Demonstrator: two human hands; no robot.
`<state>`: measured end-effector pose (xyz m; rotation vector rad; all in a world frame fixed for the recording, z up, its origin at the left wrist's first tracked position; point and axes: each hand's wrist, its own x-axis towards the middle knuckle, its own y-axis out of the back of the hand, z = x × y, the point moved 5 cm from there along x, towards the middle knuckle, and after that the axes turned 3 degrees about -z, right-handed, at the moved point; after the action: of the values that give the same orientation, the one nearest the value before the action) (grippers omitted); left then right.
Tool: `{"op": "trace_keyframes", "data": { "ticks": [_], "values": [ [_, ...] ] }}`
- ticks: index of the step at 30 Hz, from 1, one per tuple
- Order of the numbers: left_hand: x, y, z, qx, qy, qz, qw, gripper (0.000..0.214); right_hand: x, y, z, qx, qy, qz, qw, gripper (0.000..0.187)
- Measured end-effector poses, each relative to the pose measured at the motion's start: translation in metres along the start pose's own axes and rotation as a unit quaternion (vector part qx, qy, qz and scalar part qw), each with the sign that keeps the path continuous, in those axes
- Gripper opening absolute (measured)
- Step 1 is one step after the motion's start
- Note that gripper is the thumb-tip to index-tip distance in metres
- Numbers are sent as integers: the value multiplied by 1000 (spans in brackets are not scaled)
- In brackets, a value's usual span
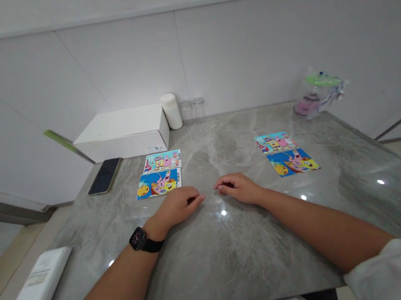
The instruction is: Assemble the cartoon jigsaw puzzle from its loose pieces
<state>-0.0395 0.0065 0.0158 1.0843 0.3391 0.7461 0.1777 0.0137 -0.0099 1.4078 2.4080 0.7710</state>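
Note:
My left hand (181, 205) rests on the grey table with its fingers loosely curled and nothing visible in them. A dark smartwatch (137, 238) is strapped to that wrist. Just beyond the left hand lie two cartoon cards, a light blue one (162, 161) above a dark blue one (159, 183). Across a small gap, my right hand (238, 189) also lies curled on the tabletop, with no object showing in it. To its right is a similar pair: a light blue card (275, 142) and a dark blue card (293, 162). Neither hand grips a card.
At the back left stand a white box (120, 132), a white bottle (171, 112) and two clear jars (193, 111). A phone (105, 176) lies before the box. A white device (34, 295) sits at the left edge. A plastic-wrapped item (316, 94) stands back right.

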Motion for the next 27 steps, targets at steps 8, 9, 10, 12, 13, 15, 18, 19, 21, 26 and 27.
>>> {"op": "trace_keyframes", "data": {
  "ticks": [8,9,10,12,13,15,18,19,21,26,27],
  "values": [
    [2,-8,10,-41,-24,-67,997,38,0,1,-4,-5,9,3,1000,20],
    [2,-8,9,-40,-18,-66,997,37,0,1,-4,-6,8,3,1000,20],
    [2,-7,8,-40,-11,-64,997,37,0,1,-4,-7,8,2,1000,21],
    [2,-6,6,-41,-1,-59,997,36,-1,1,-4,-13,10,1,1000,22],
    [1,-6,6,-44,-1,-61,997,36,0,1,-3,-16,10,1,1000,22],
    [1,-5,5,-50,-3,-61,997,36,0,0,-2,-22,9,2,1000,23],
    [1,-5,6,-59,-12,-59,996,36,0,0,-2,-29,11,4,1000,23],
    [1,-5,6,-61,-15,-60,996,36,0,0,-2,-29,12,4,999,23],
    [1,-6,6,-63,-18,-61,996,36,0,0,-2,-29,13,4,999,23],
    [1,-5,6,-64,-16,-62,996,34,0,1,-2,-34,11,6,999,24],
    [1,-4,7,-63,-13,-62,996,34,0,1,-2,-36,11,5,999,24]
  ]
}}
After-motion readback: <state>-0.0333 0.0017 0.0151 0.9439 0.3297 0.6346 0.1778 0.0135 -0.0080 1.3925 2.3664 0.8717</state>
